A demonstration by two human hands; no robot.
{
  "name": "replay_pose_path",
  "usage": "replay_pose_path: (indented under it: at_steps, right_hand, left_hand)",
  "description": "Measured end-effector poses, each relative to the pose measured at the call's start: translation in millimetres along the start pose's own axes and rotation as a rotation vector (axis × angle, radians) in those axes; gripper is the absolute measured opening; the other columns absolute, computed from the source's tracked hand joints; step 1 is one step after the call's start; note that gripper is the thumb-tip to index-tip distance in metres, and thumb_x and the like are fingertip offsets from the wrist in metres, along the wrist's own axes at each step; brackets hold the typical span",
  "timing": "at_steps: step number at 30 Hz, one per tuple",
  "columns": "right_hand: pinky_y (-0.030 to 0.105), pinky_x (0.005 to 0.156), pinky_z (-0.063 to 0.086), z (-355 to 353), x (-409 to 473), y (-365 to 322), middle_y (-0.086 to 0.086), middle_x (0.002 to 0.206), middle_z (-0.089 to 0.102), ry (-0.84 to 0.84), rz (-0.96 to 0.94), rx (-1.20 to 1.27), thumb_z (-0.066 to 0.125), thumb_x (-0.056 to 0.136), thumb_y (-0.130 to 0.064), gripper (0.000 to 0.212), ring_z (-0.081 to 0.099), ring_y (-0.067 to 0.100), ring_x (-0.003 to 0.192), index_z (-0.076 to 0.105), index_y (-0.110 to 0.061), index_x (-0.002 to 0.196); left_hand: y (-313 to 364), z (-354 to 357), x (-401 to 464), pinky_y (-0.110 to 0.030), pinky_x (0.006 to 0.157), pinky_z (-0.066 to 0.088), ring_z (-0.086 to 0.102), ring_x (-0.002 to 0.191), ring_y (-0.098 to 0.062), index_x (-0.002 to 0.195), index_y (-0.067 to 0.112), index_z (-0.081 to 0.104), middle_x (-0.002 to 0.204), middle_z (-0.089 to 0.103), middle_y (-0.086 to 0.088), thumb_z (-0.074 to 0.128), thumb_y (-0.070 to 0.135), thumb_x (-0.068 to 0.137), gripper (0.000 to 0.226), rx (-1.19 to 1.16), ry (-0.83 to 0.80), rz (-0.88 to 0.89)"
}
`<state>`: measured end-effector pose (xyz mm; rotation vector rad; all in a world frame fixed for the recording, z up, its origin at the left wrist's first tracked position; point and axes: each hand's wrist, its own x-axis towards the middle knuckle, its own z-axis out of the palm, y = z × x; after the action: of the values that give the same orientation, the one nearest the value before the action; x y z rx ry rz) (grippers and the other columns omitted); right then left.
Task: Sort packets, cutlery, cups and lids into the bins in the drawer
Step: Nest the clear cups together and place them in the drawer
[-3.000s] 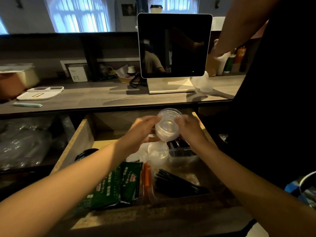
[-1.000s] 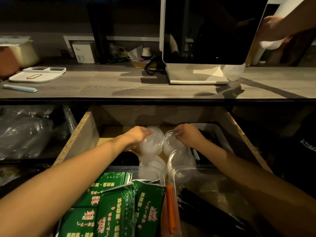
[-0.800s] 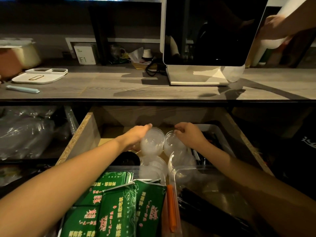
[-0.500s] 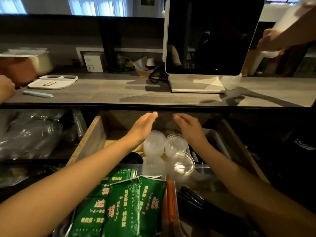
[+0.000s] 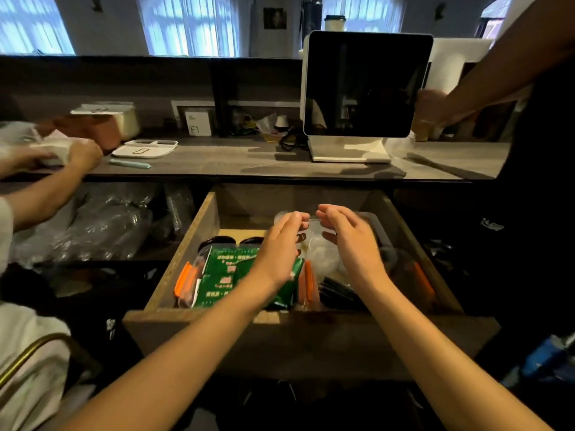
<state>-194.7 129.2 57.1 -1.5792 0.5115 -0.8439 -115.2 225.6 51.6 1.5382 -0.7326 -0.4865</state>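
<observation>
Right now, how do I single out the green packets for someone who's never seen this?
Find the open wooden drawer under the counter. At its front left, a clear bin with orange clips holds the green packets, partly under the left hand. They are the only green, printed items; the neighbours are clear cups or black cutlery.

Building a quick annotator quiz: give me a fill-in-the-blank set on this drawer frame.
1. The packets under the left hand are ____ in colour.
2. The drawer stands ____.
3. The bin clips beside the packets are ____.
4. The screen of the monitor on the counter is ____.

Missing words: green; open; orange; dark
</observation>
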Motion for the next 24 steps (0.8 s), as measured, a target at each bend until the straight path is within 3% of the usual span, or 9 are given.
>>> replay_pose_path:
  at_steps: [5,7,9,11,12,14,16,19,24]
  right_hand:
    - [0.013,0.081,0.047,-8.3,-60.8,13.5,-0.016,0.101,0.065,0.082,-0.123,-0.202,0.049,0.100,-0.029,0.018,0.060,-0.007,0.096,0.065,-0.031,0.109]
    - [0.021,0.079,0.052,-11.8,-77.1,26.4,-0.013,0.095,0.067,0.110,-0.137,-0.321,0.048,0.100,-0.031,0.020,0.062,-0.003,0.088,0.067,-0.025,0.104]
    - [0.034,0.078,0.055,-14.3,-86.0,42.0,-0.007,0.088,0.067,0.106,-0.102,-0.416,0.042,0.100,-0.041,0.031,0.063,0.004,0.082,0.066,-0.023,0.094]
    - [0.043,0.098,0.046,-18.5,-84.2,60.2,0.000,0.105,0.068,0.121,-0.108,-0.639,0.028,0.095,-0.053,0.050,0.062,0.015,0.104,0.067,-0.024,0.104]
    - [0.044,0.112,0.033,-19.8,-81.2,68.3,0.002,0.121,0.065,0.110,-0.119,-0.816,0.018,0.091,-0.056,0.061,0.054,0.021,0.121,0.065,-0.024,0.115]
    - [0.043,0.120,0.010,-18.9,-77.0,78.2,0.002,0.141,0.054,0.084,-0.118,-1.158,0.005,0.088,-0.056,0.075,0.037,0.022,0.140,0.057,-0.024,0.132]
    - [0.047,0.120,0.009,-15.1,-76.6,83.1,0.002,0.138,0.057,0.137,-0.192,-1.299,0.006,0.092,-0.053,0.072,0.039,0.023,0.139,0.059,-0.023,0.131]
    - [0.051,0.116,0.016,-11.6,-66.8,94.2,0.005,0.128,0.065,0.226,-0.289,-1.293,0.018,0.097,-0.050,0.061,0.049,0.027,0.131,0.065,-0.019,0.124]
    - [0.053,0.116,0.018,-5.4,-27.6,99.1,0.008,0.131,0.062,0.227,-0.273,-1.289,0.019,0.098,-0.050,0.062,0.048,0.028,0.132,0.060,-0.017,0.130]
  left_hand:
    - [-25.4,0.1,-61.9,-0.030,0.090,0.049,0.058,0.104,-0.006,0.120,0.034,0.056,0.112,0.061,0.005,0.029,0.042,0.108,0.031,0.314,0.036,0.173]
    - [-39.7,-1.6,-72.6,-0.034,0.090,0.050,0.058,0.106,-0.012,0.126,0.028,0.055,0.116,0.061,0.003,0.029,0.041,0.107,0.035,0.483,0.075,0.237]
    - [-56.2,-5.2,-74.6,-0.037,0.100,0.046,0.055,0.116,-0.015,0.133,0.022,0.053,0.125,0.060,0.002,0.023,0.049,0.103,0.050,0.697,0.125,0.296]
    - [-71.9,-9.3,-70.9,-0.041,0.114,0.035,0.050,0.129,-0.017,0.137,0.019,0.052,0.135,0.058,0.000,0.012,0.054,0.098,0.067,0.933,0.161,0.289]
    - [-77.5,-10.8,-68.9,-0.043,0.118,0.029,0.047,0.134,-0.019,0.140,0.018,0.051,0.140,0.057,-0.001,0.007,0.055,0.096,0.072,1.036,0.172,0.263]
    - [-86.5,-10.9,-64.0,-0.050,0.120,0.024,0.043,0.141,-0.022,0.142,0.017,0.051,0.145,0.055,-0.003,0.005,0.054,0.096,0.075,1.195,0.204,0.233]
    - [-89.2,-8.1,-59.3,-0.054,0.118,0.026,0.045,0.140,-0.025,0.141,0.018,0.054,0.145,0.056,-0.004,0.009,0.053,0.097,0.072,1.254,0.237,0.226]
    - [-90.0,-6.4,-47.0,-0.056,0.116,0.029,0.047,0.138,-0.026,0.140,0.019,0.055,0.144,0.057,-0.005,0.012,0.052,0.097,0.069,1.248,0.267,0.219]
    - [-94.0,-10.5,-8.1,-0.054,0.118,0.026,0.041,0.143,-0.025,0.145,0.019,0.049,0.151,0.049,-0.004,0.008,0.057,0.099,0.073,1.218,0.267,0.211]
